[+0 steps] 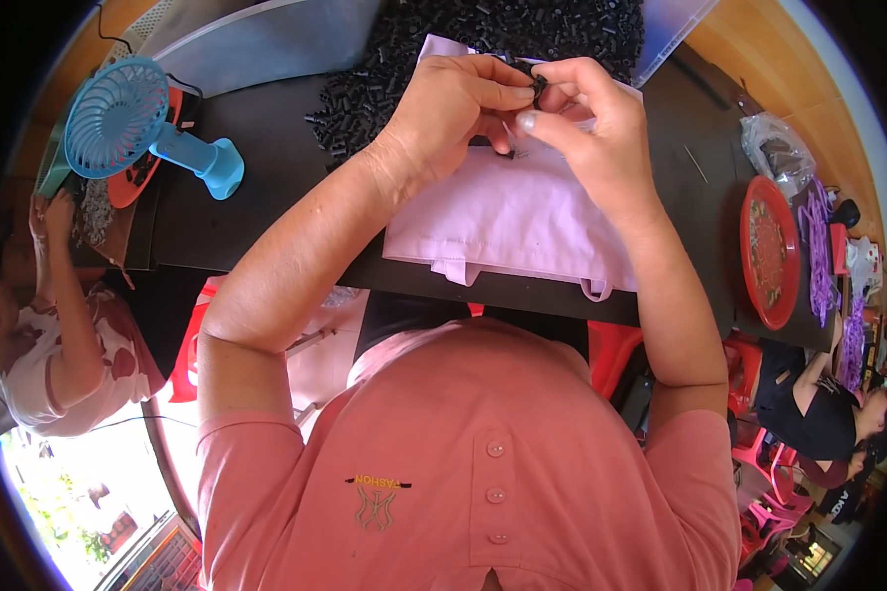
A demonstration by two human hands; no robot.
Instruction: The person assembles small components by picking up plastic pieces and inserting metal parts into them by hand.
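Observation:
My left hand (448, 108) and my right hand (596, 123) meet above a light purple cloth bag (512, 217). Between their fingertips is a small black part (539, 91), pinched from both sides; its exact kind is too small to make out. Below the left fingers another dark bit (506, 154) shows against the cloth, and I cannot tell whether it is held or lying there. Just beyond the hands spreads a large heap of small black tube-like pieces (365, 103), partly covered by the bag's far edge.
A blue fan (118, 113) stands on the dark table (296, 212) at left, by an orange-red tray (133, 177). Translucent bins (266, 44) flank the heap. Right are a red round tray (769, 251), a clear plastic bag (777, 146) and purple strands (818, 251). People sit on both sides.

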